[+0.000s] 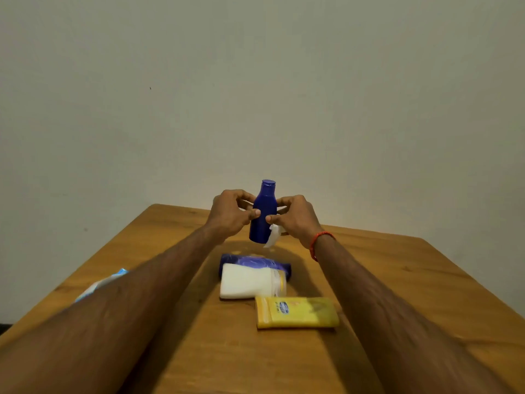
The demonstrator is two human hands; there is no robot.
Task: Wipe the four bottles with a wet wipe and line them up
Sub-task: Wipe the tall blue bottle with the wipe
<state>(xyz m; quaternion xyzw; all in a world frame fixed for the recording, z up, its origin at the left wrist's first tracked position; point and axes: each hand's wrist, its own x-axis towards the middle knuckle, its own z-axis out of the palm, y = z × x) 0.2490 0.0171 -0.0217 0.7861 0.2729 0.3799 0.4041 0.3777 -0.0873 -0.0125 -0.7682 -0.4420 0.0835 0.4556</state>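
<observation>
I hold a dark blue bottle (263,214) upright in the air above the far part of the wooden table (397,280). My left hand (228,214) grips its left side, thumb on the front. My right hand (295,218) holds the bottle's right side and pinches a white wet wipe (273,236) against it; the wipe hangs down beside the bottle's base. Three other bottles lie on their sides on the table: a purple-blue one (255,261), a white one (248,281) in front of it, and a yellow one (297,312) nearest me.
A light blue and white wipes pack (99,282) lies at the table's left side, partly hidden by my left forearm. A plain wall stands behind the table's far edge. My right wrist wears a red band (315,243).
</observation>
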